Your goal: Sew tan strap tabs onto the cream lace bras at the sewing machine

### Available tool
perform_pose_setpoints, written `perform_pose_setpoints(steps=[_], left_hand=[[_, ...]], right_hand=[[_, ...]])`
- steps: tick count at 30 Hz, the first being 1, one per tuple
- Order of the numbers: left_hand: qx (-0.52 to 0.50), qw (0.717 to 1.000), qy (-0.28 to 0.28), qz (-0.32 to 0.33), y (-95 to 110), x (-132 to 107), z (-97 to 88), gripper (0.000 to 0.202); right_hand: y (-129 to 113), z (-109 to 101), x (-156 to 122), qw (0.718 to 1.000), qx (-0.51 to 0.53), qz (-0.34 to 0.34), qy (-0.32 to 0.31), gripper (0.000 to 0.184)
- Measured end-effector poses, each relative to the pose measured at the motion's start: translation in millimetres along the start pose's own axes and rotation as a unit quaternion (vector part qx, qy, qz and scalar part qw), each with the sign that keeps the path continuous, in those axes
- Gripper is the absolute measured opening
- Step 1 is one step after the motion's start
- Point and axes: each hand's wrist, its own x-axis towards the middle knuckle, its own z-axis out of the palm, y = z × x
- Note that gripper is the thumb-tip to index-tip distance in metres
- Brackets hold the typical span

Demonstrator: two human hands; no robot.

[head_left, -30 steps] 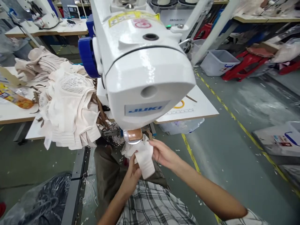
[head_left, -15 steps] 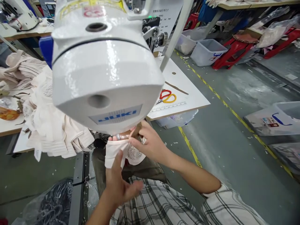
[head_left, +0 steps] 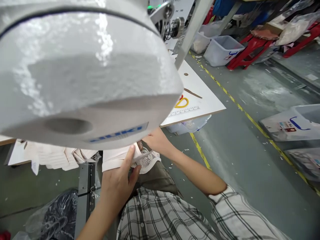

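A pale pink fabric piece point(head_left: 113, 159) with a folded edge lies under the white JUKI sewing machine head point(head_left: 100, 83). My left hand point(head_left: 116, 183) grips this piece, index finger stretched along its top and thumb lower to the right; the other fingers are hidden. Right of the index finger, a lace part point(head_left: 146, 161) hangs above my lap. On the far side of the cloth is my right hand point(head_left: 160, 141), its fingertips covered by the machine head, so their hold cannot be seen. The needle area is hidden too.
Stacked pale fabric pieces point(head_left: 55, 155) hang at the left. Yellow-handled scissors point(head_left: 183, 102) lie on the white table point(head_left: 207, 101) near a printed ruler. Plastic bins point(head_left: 221, 50) and a red stool point(head_left: 250, 46) stand on the floor at right. A bag of dark material point(head_left: 58, 213) sits lower left.
The machine head looks larger and nearer, covering more of the view. My left hand has moved up onto the fabric, and the fabric has shifted left. My right hand's fingers are now hidden.
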Motion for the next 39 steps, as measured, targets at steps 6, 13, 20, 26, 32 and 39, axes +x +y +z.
perform_pose_setpoints(steps=[6,13,20,26,32,39], left_hand=[[-0.002,0.999,-0.032,-0.029,-2.5,6.5,-6.7,0.059],[-0.017,0.997,-0.058,-0.052,0.5,11.2,-12.4,0.057],[-0.023,0.996,-0.068,-0.061,1.9,13.9,-14.6,0.056],[-0.026,0.995,-0.071,-0.062,2.0,13.5,-16.1,0.055],[-0.026,0.995,-0.074,-0.062,2.7,13.8,-17.6,0.056],[-0.019,0.995,-0.068,-0.074,4.2,13.8,-13.2,0.055]], right_hand=[[6.2,-3.6,18.0,0.996,-0.054,-0.064,-0.015,0.010],[4.7,-4.3,25.6,0.993,-0.063,-0.098,-0.014,0.013],[2.8,-3.8,24.4,0.993,-0.059,-0.101,-0.007,0.018],[3.4,-3.0,22.9,0.993,-0.042,-0.107,-0.002,0.016],[4.1,-3.0,23.5,0.994,-0.046,-0.102,-0.002,0.018],[8.6,-0.8,23.7,0.995,-0.033,-0.093,0.006,0.013]])
